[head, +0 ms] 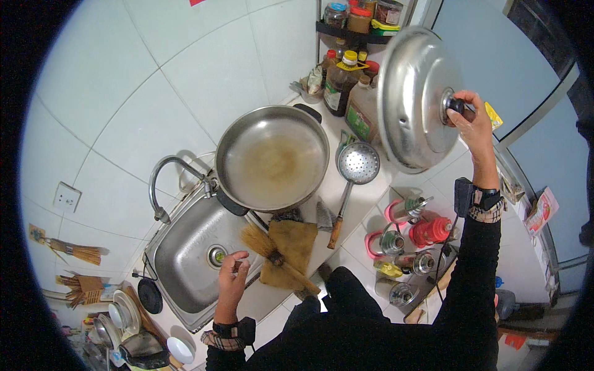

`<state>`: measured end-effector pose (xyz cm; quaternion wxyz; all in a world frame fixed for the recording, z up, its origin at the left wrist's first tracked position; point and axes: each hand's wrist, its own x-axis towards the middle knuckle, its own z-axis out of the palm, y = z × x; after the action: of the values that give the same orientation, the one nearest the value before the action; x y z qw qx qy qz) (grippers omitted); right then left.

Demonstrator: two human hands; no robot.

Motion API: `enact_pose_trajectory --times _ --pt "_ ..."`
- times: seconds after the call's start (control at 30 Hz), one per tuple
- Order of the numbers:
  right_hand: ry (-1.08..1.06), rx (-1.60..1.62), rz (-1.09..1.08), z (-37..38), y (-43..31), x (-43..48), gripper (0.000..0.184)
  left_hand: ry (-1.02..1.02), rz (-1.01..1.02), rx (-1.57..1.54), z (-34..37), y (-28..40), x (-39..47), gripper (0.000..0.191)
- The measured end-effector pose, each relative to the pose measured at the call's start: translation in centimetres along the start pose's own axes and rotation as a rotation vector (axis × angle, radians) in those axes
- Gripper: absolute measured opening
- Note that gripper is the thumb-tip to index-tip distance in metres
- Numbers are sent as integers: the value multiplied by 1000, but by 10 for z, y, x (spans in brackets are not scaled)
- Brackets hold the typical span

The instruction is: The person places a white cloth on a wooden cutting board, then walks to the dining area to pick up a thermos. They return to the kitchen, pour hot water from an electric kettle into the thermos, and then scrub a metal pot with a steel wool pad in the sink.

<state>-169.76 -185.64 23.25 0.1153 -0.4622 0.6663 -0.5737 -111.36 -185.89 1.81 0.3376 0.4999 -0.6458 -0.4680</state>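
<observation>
My right hand (473, 123) grips the black knob of a large domed metal lid (417, 99), which is tilted on edge at the upper right. Over the near edge of the stainless steel sink (185, 259) is my left hand (233, 280), its fingers slightly curled and apart, holding nothing. A wide two-handled metal pan (272, 157) stands beside the sink, its inside stained brownish in the middle. To its right lies a perforated skimmer (358, 163) with a wooden handle. A straw brush (276, 259) rests across a brown cloth (292, 236) between sink and counter edge.
A curved faucet (162, 176) arches over the sink. Sauce bottles (338, 88) and a shelf of jars (359, 21) fill the back corner. Several vacuum flasks (392, 243) are at the lower right. Stacked dishes (125, 315) and a white bowl (181, 350) sit at the lower left.
</observation>
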Motion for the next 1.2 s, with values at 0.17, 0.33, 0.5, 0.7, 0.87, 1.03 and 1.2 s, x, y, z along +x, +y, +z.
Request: enact_pose_trajectory --times 0.17,0.33,0.5,0.7,0.87,1.03,1.2 --pt "148 -717 -197 -37 93 33 37 -31 -73 102 10 12 12 21" --pt "114 -870 -118 -24 192 91 37 55 -109 154 45 31 34 20" --pt "33 -901 -92 -9 267 147 33 149 -195 141 88 53 48 20" --pt "-118 -877 -230 10 334 198 41 189 -279 167 117 58 38 23" --pt "-131 -894 -301 14 371 214 46 195 -265 358 121 56 34 28" --pt "-159 -855 -239 5 396 217 55 220 -221 528 122 55 25 28" --pt "-122 -819 -232 -1 407 208 64 274 -338 634 124 40 16 29"
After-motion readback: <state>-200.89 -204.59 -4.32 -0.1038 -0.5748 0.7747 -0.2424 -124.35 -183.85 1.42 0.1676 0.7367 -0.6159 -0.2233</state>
